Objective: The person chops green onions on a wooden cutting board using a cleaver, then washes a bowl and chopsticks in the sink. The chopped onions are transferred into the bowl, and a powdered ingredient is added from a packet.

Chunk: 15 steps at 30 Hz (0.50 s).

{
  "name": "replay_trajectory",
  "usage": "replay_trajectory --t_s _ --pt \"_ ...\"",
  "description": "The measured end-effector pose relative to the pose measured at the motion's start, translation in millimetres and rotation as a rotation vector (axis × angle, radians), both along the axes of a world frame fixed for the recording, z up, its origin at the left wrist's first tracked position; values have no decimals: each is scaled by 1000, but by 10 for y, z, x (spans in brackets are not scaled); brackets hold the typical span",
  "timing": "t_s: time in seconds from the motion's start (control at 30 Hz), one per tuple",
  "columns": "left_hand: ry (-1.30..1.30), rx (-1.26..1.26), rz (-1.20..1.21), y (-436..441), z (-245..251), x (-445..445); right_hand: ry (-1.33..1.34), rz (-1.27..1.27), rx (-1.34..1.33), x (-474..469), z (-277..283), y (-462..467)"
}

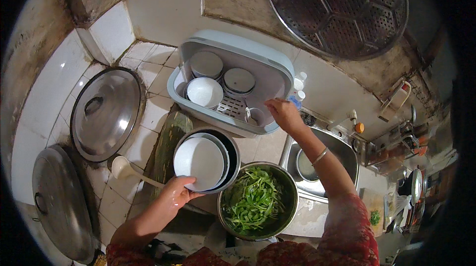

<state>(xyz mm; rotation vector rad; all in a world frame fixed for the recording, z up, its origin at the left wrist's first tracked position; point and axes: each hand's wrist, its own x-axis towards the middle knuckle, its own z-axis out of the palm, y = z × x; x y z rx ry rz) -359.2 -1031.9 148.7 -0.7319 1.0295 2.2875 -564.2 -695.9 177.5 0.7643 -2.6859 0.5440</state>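
Note:
My left hand grips the lower edge of a stack: white bowls nested in a larger dark-lined bowl, thumb over the white rim. My right hand is over the right end of a pale blue dish storage box, fingers drawn together; I cannot tell whether they hold anything. Inside the raised-lid box, several bowls stand in stacks at the left. A small cup-like utensil holder with a spoon or similar sits near my right hand. A metal pot of leafy greens stands below the bowls.
Right of the pot is a steel sink with a basin in it. A ladle, a long green gourd and two large metal lids lie leftward. A perforated steamer plate leans at the back wall. Bottles stand behind the box.

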Motion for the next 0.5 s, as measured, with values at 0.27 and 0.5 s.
replay_trajectory --t_s 0.27,0.5 --pt "4 -65 -33 -51 78 44 -268 -136 532 -565 -693 -189" --pt "80 -156 -90 -83 404 152 -461 -261 554 -811 -915 -319"
